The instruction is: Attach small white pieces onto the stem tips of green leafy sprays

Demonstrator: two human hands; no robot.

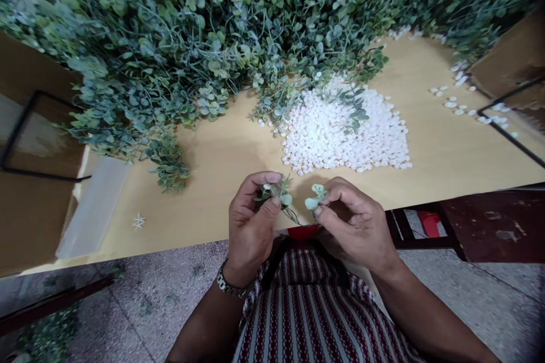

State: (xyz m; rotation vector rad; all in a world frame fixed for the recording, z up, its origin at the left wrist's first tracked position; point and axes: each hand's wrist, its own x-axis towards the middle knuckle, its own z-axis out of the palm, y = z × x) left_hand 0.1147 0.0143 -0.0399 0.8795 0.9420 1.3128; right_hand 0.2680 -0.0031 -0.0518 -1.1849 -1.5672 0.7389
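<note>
Between thumb and fingers of my left hand [253,227] is an artificial leaf sprig [279,191], with a small white piece showing near the fingertips. My right hand [355,221] pinches a pale green leaf cluster [315,197]. Thin green stems [293,216] run between the two hands, low over the table's front edge. Just beyond my hands lies a heap of small white plastic pieces [344,136], with a few loose leaves on top. Whether the right fingers also hold a white piece is hidden.
A large mass of artificial greenery [238,22] covers the back of the table [213,181]. Cardboard boxes [511,57] with black metal frames [511,136] stand at both sides. A white star-shaped piece [138,221] and a translucent strip [96,204] lie at left.
</note>
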